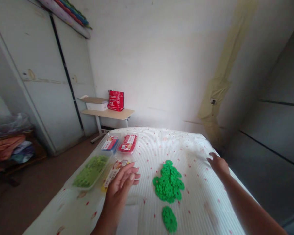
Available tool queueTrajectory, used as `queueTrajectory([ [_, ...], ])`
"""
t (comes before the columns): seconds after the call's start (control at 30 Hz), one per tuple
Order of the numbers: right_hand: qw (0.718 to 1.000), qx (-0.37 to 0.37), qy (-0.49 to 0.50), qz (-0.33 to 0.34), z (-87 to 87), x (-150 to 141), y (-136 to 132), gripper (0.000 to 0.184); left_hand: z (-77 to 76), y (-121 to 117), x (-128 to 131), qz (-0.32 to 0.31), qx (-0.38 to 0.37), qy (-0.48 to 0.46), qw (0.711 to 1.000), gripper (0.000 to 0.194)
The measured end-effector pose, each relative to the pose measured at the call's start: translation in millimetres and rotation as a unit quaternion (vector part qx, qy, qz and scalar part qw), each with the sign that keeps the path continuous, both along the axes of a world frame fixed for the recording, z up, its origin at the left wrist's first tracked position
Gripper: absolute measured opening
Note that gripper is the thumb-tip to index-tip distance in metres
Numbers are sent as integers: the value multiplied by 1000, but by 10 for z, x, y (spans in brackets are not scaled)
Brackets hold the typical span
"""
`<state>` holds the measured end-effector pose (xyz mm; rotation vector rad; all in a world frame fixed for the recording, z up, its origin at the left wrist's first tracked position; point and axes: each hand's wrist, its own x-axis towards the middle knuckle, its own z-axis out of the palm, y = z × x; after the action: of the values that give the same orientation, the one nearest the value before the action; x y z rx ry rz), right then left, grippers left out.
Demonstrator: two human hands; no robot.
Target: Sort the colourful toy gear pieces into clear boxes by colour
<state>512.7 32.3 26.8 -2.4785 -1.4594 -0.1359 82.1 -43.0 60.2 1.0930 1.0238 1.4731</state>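
Note:
A heap of green flower-shaped plastic discs lies on the table between my two hands. Nearer to me is a small overlapping group of the same green discs. My left hand hovers at the left with its fingers apart and nothing in it, partly covering a pack with yellow pieces. Over by the table's right edge, my right hand has its thumb and forefinger apart, and I see nothing in it. Its other fingers are mostly hidden.
Left of my left hand sits a clear tray of light green pieces. Beyond it lie a labelled pack with blue and one with red. A white sheet-like item lies near me. A side table holds a red bag.

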Motion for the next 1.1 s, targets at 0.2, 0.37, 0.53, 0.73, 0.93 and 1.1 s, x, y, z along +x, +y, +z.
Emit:
queueTrajectory([
  [0.2,999,-29,-34,2,-140,125,-11,55,96,-24,-376,178,50,74,980,35],
  [0.37,999,-37,-33,6,-99,86,10,42,12,34,-712,297,46,110,947,34],
  [0.53,998,-45,-25,21,-12,-110,65,37,-110,114,-810,318,30,107,942,34],
  [0.73,998,-46,-27,22,-52,-218,173,35,-142,138,-751,301,15,112,947,35],
  [0.93,998,-52,-27,24,-52,-187,182,37,-220,166,-822,314,0,158,936,36],
  [1.1,997,-70,-22,13,-30,-114,157,40,-249,192,-846,335,9,234,913,33],
])
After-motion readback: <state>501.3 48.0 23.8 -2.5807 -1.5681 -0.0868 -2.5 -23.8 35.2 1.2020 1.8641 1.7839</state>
